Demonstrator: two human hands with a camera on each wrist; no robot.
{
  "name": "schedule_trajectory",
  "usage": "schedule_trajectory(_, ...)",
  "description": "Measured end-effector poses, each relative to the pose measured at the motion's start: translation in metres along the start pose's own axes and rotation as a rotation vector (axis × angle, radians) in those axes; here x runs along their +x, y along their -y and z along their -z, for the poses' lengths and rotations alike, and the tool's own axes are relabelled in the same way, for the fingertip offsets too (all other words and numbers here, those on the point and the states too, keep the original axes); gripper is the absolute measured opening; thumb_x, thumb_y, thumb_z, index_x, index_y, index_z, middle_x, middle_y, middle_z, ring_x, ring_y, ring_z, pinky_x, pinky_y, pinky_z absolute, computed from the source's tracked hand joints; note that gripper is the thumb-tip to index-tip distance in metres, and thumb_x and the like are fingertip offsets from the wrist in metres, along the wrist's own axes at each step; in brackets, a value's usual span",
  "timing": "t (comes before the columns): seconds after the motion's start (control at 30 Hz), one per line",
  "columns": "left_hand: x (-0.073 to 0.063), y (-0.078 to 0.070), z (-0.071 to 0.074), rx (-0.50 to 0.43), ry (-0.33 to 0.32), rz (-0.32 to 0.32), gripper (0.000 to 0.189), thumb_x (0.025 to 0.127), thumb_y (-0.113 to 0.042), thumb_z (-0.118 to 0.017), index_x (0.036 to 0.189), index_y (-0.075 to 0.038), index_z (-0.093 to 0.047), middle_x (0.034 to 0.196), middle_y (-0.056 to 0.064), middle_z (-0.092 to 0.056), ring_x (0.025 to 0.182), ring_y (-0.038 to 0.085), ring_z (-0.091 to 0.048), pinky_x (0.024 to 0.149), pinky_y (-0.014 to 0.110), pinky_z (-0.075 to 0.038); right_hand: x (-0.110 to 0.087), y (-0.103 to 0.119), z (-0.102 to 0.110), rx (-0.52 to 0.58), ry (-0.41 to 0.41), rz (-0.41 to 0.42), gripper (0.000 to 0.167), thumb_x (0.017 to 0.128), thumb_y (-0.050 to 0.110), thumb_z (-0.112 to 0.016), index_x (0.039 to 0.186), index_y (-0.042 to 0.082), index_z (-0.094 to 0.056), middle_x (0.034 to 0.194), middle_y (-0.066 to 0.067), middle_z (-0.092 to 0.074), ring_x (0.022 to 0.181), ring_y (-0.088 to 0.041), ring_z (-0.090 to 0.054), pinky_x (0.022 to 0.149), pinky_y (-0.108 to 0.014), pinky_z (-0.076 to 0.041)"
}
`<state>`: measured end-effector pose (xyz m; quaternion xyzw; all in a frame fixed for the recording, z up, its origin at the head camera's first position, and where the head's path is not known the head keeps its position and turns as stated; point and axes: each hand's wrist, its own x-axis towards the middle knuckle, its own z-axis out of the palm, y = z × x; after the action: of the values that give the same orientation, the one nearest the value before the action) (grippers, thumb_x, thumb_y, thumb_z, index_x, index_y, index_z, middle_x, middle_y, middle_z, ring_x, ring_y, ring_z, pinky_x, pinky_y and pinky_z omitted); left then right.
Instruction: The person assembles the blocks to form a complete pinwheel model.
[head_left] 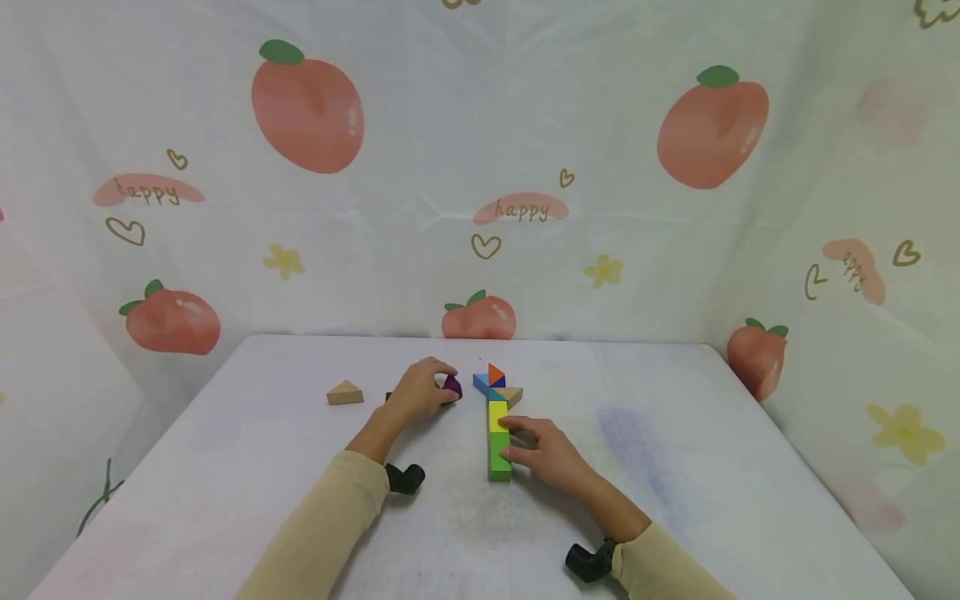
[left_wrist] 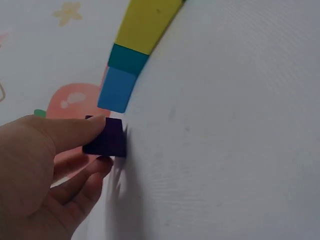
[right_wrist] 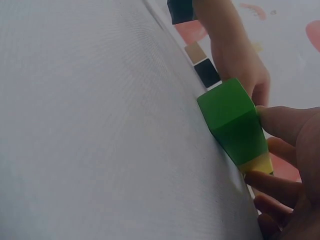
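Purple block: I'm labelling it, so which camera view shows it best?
The left wrist view: the purple block is largest there, pinched by the left hand, one face mostly exposed. The head view shows it small and partly covered by that hand; in the right wrist view I can't make it out.

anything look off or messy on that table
One thing stands out: a bluish-purple smudge on the white table, to the right of the right hand. It looks odd against the paler surface, perhaps a stain. The yellow block and green block sit neatly in line, with no obvious damage.
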<state>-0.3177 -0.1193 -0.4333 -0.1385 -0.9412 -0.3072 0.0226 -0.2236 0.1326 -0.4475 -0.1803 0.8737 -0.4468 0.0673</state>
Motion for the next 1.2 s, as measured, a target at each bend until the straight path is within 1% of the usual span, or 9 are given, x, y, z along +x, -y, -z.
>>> schedule_trajectory(0.17,-0.001,0.0,0.006,-0.147,0.073,0.093,0.041,0.086,-0.02,-0.076,0.124,-0.01,-0.066,0.125,0.011,-0.059,0.09,0.021,-0.061,0.077,0.034,-0.054,0.001,-0.001,0.0,0.008,0.005,0.011,0.046,0.09,0.029,-0.071,0.133,0.015,-0.061,0.132,-0.005,-0.059,0.127,-0.032,-0.046,0.104,-0.058,-0.033)
schedule_trajectory(0.23,-0.001,0.0,0.008,-0.168,0.098,0.105,0.038,0.089,-0.019,-0.072,0.125,-0.009,-0.066,0.123,0.012,-0.06,0.087,0.02,-0.061,0.072,0.031,-0.053,0.001,-0.002,0.0,0.007,0.005,0.01,0.046,0.09,0.029,-0.071,0.133,0.015,-0.061,0.132,-0.005,-0.059,0.127,-0.032,-0.046,0.104,-0.058,-0.033)
schedule_trajectory(0.3,-0.001,0.001,0.009,-0.177,0.101,0.094,0.034,0.092,-0.016,-0.069,0.125,-0.008,-0.066,0.121,0.013,-0.061,0.088,0.021,-0.061,0.072,0.032,-0.052,0.001,-0.001,0.0,0.007,0.006,0.008,0.046,0.09,0.029,-0.071,0.133,0.015,-0.061,0.133,-0.005,-0.059,0.128,-0.032,-0.045,0.104,-0.058,-0.033)
schedule_trajectory(0.43,-0.002,0.002,0.009,-0.126,0.08,0.047,0.031,0.091,-0.009,-0.067,0.122,-0.009,-0.068,0.121,0.011,-0.062,0.095,0.023,-0.059,0.08,0.036,-0.051,0.001,0.0,0.0,0.008,0.003,0.0,0.046,0.09,0.029,-0.072,0.133,0.016,-0.061,0.133,-0.004,-0.058,0.128,-0.032,-0.045,0.104,-0.058,-0.034)
schedule_trajectory(0.57,-0.001,0.002,0.002,-0.039,0.057,0.025,0.035,0.087,-0.014,-0.073,0.122,-0.013,-0.068,0.121,0.006,-0.062,0.099,0.022,-0.056,0.088,0.04,-0.048,0.001,-0.001,0.0,0.01,0.001,0.0,0.046,0.09,0.029,-0.072,0.133,0.017,-0.061,0.133,-0.004,-0.058,0.128,-0.032,-0.045,0.104,-0.058,-0.033)
schedule_trajectory(0.7,0.0,0.0,-0.005,0.021,0.036,0.016,0.037,0.084,-0.019,-0.077,0.12,-0.014,-0.069,0.116,0.006,-0.064,0.101,0.022,-0.055,0.09,0.041,-0.046,0.001,-0.002,0.0,0.011,0.004,0.011,0.046,0.09,0.029,-0.071,0.133,0.016,-0.06,0.134,-0.004,-0.058,0.129,-0.032,-0.045,0.105,-0.058,-0.032)
schedule_trajectory(0.8,0.001,-0.003,-0.008,0.044,0.031,0.019,0.038,0.083,-0.023,-0.078,0.12,-0.014,-0.069,0.111,0.006,-0.064,0.098,0.022,-0.056,0.087,0.041,-0.047,0.001,-0.002,0.0,0.007,0.008,0.008,0.047,0.09,0.029,-0.071,0.133,0.016,-0.06,0.133,-0.004,-0.058,0.129,-0.031,-0.046,0.105,-0.057,-0.032)
schedule_trajectory(0.93,0.003,-0.005,-0.013,0.037,0.014,0.026,0.039,0.084,-0.024,-0.078,0.119,-0.013,-0.069,0.108,0.005,-0.064,0.095,0.021,-0.056,0.085,0.04,-0.048,0.001,-0.001,0.0,0.001,0.012,-0.001,0.047,0.09,0.03,-0.071,0.133,0.016,-0.06,0.133,-0.004,-0.059,0.128,-0.031,-0.046,0.104,-0.058,-0.033)
schedule_trajectory(1.2,0.007,-0.008,-0.023,-0.063,-0.022,0.004,0.032,0.085,-0.016,-0.077,0.114,-0.008,-0.07,0.102,0.006,-0.063,0.092,0.02,-0.055,0.083,0.037,-0.05,0.001,-0.003,0.0,0.001,0.004,0.006,0.046,0.09,0.03,-0.071,0.133,0.016,-0.061,0.132,-0.003,-0.059,0.127,-0.031,-0.046,0.104,-0.057,-0.034)
